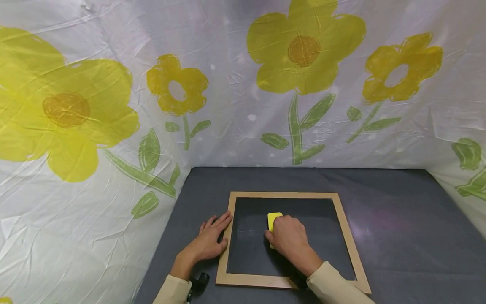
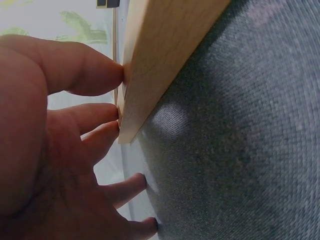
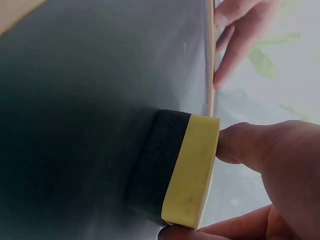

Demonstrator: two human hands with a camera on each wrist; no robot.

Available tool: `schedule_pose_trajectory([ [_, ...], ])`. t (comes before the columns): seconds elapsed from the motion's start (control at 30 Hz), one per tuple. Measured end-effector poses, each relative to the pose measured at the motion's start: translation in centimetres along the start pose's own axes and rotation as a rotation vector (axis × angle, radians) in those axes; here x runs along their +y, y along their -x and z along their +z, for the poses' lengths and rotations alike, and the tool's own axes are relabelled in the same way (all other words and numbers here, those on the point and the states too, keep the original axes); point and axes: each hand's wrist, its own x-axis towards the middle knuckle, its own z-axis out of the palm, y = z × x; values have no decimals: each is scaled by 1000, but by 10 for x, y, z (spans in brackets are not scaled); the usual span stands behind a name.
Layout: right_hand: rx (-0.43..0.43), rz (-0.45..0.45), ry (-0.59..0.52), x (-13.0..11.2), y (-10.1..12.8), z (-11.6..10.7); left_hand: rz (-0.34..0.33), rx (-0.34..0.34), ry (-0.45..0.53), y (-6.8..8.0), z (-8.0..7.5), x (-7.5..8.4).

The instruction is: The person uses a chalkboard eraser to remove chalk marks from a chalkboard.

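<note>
A small chalkboard [image 1: 250, 253] in a light wooden frame [image 1: 284, 195] lies flat on the dark cloth. My right hand [image 1: 290, 237] holds a yellow and black board eraser [image 1: 273, 219] near the middle of the board. In the right wrist view the eraser's black felt [image 3: 157, 162] faces the board, while thumb and fingers grip its yellow back. My left hand [image 1: 208, 241] rests at the frame's left side with its fingers spread. Seen from the left wrist, the thumb and two fingertips touch the wooden edge [image 2: 150, 65]; the other fingers lie lower, by the cloth.
A dark grey cloth [image 1: 402, 236] covers the table around the board. White sheeting with yellow flowers [image 1: 303, 50] hangs behind and at the sides. A black device [image 1: 200, 282] sits at the left wrist. Faint pale marks [image 1: 243, 230] show on the board, left of the eraser.
</note>
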Motion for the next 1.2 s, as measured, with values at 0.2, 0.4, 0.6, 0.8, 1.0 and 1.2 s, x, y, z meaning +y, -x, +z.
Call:
schedule_pose_trajectory([
  [0.2,-3,-49,-14,-15,-3,2,9,4,-1,1,-1,2],
  [0.4,-38,-72,-20,-30,-8,5,13,19,-14,3,-3,5],
  [0.6,-64,-86,-30,-44,-13,7,14,25,-14,2,-2,6],
  [0.8,-85,-95,-68,-55,-17,8,11,17,-12,1,-1,5],
  [1.0,-104,-117,-59,-67,-20,11,-1,10,-17,1,0,4],
  [1.2,-106,-138,-36,-76,-24,13,1,7,-8,2,0,4],
])
